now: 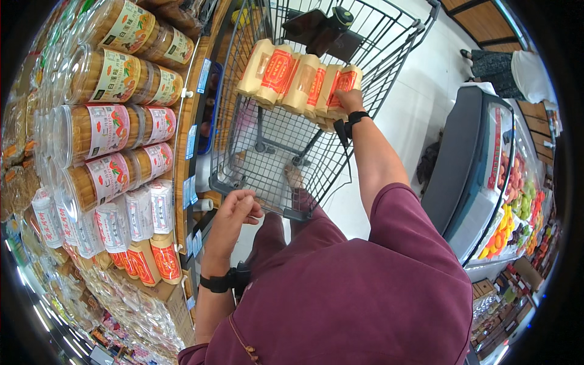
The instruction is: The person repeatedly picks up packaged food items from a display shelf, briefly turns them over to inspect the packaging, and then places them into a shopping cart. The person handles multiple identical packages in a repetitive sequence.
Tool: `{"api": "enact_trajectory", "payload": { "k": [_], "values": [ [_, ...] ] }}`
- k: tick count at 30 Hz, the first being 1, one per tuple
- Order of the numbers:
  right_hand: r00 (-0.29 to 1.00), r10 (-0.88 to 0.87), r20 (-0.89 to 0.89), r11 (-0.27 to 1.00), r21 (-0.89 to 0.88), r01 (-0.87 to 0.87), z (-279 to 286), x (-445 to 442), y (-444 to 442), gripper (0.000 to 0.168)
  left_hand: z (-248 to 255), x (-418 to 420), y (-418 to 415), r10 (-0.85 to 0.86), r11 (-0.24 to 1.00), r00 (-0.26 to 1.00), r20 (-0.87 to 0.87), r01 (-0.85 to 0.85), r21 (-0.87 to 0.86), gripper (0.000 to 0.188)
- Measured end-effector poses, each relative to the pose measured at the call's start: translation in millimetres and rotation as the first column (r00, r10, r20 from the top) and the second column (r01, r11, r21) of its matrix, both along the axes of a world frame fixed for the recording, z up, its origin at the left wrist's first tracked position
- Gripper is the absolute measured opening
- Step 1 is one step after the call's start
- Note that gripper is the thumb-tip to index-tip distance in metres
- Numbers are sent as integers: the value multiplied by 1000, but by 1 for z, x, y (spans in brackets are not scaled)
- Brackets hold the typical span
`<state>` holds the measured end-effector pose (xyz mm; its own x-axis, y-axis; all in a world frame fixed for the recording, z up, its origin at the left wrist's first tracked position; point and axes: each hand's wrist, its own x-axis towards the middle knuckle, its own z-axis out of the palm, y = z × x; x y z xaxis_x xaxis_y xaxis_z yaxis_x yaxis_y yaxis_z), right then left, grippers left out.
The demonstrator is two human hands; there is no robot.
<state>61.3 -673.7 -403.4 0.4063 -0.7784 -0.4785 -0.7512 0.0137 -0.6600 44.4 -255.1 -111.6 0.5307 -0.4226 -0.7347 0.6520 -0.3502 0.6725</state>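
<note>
In a wire shopping cart point(283, 132) stands a row of tan paper packages with red labels point(277, 70). My right hand point(350, 99) is on the rightmost package point(342, 83), fingers against its red label; whether it grips the package cannot be told. My left hand point(239, 207) is at the cart's near left corner, fingers loosely curled and nothing visible in them. Both wrists wear black bands. A dark flat device with a round-topped black part point(342, 17) lies at the cart's far end.
Shelves at left hold clear plastic tubs of pastries point(107, 127), white wrapped rolls point(112, 226) and more tan packages point(165, 258). Price tags line the wooden shelf edge point(187, 137). At right stands a fruit display case point(465, 173). A person point(529, 75) is beyond it.
</note>
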Motion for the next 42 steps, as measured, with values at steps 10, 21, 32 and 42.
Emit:
{"api": "enact_trajectory", "payload": {
  "k": [10,21,32,42],
  "values": [
    [761,-555,336,571,819,55,70,-1,22,45,-11,16,-6,-56,997,998,18,54,59,35],
    [725,-533,436,342,895,-287,224,-61,134,49,-21,64,-67,131,959,991,14,-123,-257,48],
    [709,115,696,252,670,-698,301,-77,221,65,11,41,-40,352,741,936,-26,-296,-603,48],
    [670,-24,742,-62,668,-742,324,-89,268,68,73,10,46,588,588,807,50,-383,-712,51]
  ]
}}
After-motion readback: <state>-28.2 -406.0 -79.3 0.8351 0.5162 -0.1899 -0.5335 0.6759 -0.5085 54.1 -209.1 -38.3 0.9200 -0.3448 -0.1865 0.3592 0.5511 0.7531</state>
